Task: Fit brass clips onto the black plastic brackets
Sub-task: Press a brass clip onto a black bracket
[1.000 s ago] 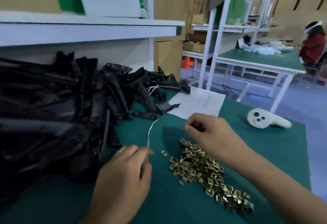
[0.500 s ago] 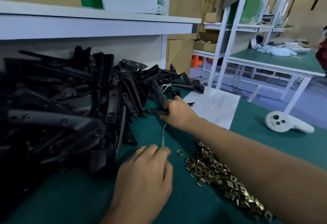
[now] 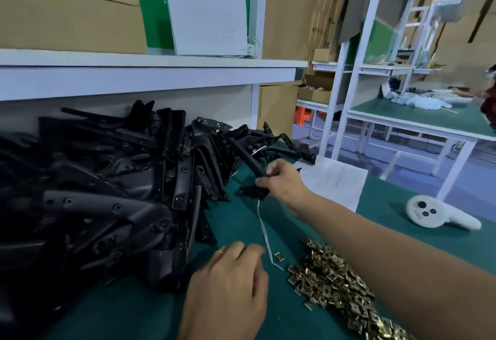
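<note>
Clearly the right hand (image 3: 281, 181) reaches forward across the green worktop (image 3: 236, 232), its fingers (image 3: 271, 171) curled tight around a black plastic bracket (image 3: 249, 163) at the near edge of the bracket pile (image 3: 107, 192). That bracket slants up and away from the hand, its far end resting among the others. A thin white string (image 3: 264, 232) trails down from the bracket toward the left hand (image 3: 230, 294), which rests palm down on the worktop with its fingers loosely bent; whether they pinch anything cannot be told. A ring (image 3: 219, 251) shows on one finger. The brass clips (image 3: 332, 288) lie in a loose heap under the right forearm, and a single clip (image 3: 279, 257) sits just beside the string's end. Farther right rest a sheet of paper (image 3: 335, 181) and a white controller (image 3: 429, 213).
</note>
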Demonstrator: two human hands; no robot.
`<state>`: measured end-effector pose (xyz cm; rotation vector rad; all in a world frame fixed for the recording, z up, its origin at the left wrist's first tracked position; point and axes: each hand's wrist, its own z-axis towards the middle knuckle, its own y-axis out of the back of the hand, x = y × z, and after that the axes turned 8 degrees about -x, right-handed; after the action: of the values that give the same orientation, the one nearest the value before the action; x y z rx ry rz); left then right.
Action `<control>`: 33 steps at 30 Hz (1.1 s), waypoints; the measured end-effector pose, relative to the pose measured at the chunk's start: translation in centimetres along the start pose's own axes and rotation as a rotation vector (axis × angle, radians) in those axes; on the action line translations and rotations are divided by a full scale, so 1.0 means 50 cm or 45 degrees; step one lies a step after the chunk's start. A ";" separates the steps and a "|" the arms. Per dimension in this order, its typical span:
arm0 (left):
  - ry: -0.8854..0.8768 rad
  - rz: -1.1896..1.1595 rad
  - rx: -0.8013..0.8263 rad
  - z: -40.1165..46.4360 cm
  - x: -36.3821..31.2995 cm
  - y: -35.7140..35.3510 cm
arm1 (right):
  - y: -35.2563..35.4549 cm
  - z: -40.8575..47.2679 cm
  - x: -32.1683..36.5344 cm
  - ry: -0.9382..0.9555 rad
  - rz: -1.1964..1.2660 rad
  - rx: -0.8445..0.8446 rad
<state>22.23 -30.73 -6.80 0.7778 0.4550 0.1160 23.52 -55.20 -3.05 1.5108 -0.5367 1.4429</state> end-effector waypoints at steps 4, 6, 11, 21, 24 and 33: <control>-0.013 -0.016 -0.178 0.003 -0.001 -0.001 | 0.081 -0.037 0.035 0.080 0.213 -0.078; -0.152 0.043 -0.358 0.004 0.001 -0.002 | 0.130 -0.067 0.061 0.145 0.070 -0.017; -0.461 0.264 -0.418 0.009 -0.003 -0.009 | 0.182 -0.135 0.099 0.093 -0.142 0.611; -0.057 0.187 0.018 0.015 0.018 -0.007 | 0.160 -0.139 -0.011 -0.073 0.527 0.810; 0.186 0.089 -0.131 0.020 0.020 0.001 | 0.171 -0.135 -0.028 0.382 -0.009 0.684; 0.238 -0.114 -0.079 0.015 0.016 0.008 | 0.153 -0.147 -0.044 0.601 -0.688 0.760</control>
<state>23.32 -30.72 -6.33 0.6874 0.6599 0.1194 12.90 -53.12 -3.66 1.5106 0.5992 1.5018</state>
